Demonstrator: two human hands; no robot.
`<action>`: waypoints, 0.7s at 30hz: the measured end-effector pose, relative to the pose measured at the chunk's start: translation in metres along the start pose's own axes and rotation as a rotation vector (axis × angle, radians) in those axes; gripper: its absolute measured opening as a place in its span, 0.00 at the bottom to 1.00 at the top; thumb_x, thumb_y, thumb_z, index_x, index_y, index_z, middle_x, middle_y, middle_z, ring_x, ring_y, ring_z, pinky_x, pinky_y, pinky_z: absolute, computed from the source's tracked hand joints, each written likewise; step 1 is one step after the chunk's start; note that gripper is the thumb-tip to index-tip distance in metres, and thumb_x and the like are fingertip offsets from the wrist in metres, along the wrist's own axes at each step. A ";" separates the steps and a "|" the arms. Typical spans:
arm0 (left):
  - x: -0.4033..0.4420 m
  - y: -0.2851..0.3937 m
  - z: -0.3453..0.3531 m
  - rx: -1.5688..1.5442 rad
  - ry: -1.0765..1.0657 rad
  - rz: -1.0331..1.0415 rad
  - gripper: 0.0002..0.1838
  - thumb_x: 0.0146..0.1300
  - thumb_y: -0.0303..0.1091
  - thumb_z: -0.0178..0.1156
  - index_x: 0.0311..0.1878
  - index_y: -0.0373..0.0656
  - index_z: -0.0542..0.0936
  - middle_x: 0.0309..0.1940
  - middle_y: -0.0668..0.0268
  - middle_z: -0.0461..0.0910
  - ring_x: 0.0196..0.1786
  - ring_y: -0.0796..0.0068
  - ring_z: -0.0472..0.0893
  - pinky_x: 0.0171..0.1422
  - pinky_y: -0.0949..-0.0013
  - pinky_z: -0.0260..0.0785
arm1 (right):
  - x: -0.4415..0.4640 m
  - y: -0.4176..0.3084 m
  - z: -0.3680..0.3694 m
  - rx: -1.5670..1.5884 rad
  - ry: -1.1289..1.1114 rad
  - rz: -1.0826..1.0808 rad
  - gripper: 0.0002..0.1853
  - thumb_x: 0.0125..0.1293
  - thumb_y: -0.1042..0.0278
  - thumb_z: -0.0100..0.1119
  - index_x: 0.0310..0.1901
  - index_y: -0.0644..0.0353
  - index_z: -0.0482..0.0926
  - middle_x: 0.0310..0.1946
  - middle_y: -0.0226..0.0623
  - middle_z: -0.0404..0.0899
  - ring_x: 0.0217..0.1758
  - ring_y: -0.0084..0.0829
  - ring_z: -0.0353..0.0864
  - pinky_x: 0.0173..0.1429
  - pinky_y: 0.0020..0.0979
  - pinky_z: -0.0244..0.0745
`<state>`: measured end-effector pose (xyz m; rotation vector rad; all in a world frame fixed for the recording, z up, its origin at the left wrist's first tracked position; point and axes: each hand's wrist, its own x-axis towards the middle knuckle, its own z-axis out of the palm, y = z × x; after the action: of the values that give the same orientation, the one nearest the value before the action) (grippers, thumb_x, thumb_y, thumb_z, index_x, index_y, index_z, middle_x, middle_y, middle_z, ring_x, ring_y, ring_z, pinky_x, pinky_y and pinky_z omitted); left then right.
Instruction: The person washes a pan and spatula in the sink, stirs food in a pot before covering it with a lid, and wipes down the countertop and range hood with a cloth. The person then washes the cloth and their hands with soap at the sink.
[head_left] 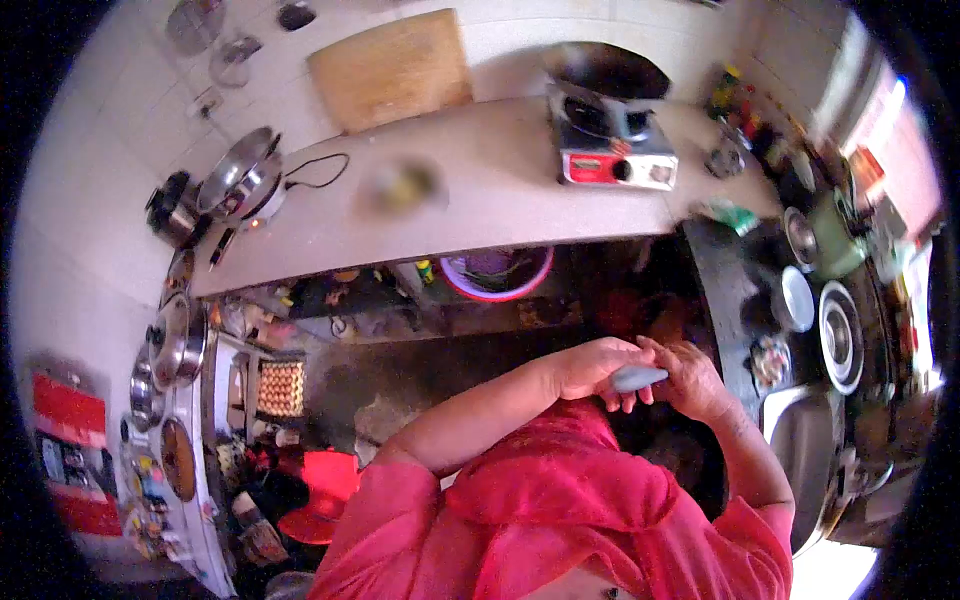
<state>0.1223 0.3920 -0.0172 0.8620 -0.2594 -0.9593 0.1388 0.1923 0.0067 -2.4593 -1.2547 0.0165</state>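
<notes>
In front of my red shirt, my left hand (593, 368) and my right hand (692, 380) meet over the floor gap before the counter. Between them is a small, flat, grey object (638, 378), too blurred to name. The fingers of my left hand curl around it from the left side. My right hand is bent against its right end, its fingertips close to my left thumb; part of its grip is hidden.
Ahead, the counter (490, 190) bears a gas stove (615, 165), a wok (605, 70), a cutting board (392, 70) and a blurred yellowish item (405, 187). A metal pot (240, 180) stands left. To my right are a sink (795, 440) and bowls (840, 338). A purple basin (497, 270) sits below.
</notes>
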 end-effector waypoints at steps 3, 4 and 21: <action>-0.058 0.015 -0.053 0.097 0.390 0.115 0.23 0.63 0.50 0.44 0.50 0.40 0.69 0.36 0.60 0.76 0.27 0.73 0.77 0.26 0.75 0.71 | 0.064 0.011 0.011 0.445 -0.282 0.478 0.24 0.56 0.67 0.52 0.57 0.54 0.64 0.31 0.43 0.77 0.36 0.42 0.77 0.43 0.40 0.70; -0.078 0.012 -0.073 0.197 0.579 0.163 0.21 0.64 0.48 0.46 0.52 0.41 0.68 0.39 0.61 0.75 0.29 0.75 0.77 0.26 0.75 0.71 | 0.084 0.022 0.019 0.252 -0.391 0.553 0.22 0.60 0.65 0.50 0.57 0.54 0.63 0.31 0.46 0.77 0.36 0.43 0.77 0.40 0.41 0.71; -0.386 0.138 -0.315 0.190 1.530 0.527 0.16 0.61 0.39 0.52 0.48 0.39 0.72 0.38 0.64 0.76 0.36 0.75 0.77 0.34 0.72 0.70 | 0.710 -0.136 -0.099 -0.025 0.542 -0.375 0.28 0.62 0.73 0.41 0.64 0.47 0.50 0.34 0.58 0.74 0.37 0.53 0.74 0.41 0.41 0.68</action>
<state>0.1574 0.9065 -0.0552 1.3787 0.7267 0.3666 0.4776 0.7879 0.2573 -2.0010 -1.4232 -0.7150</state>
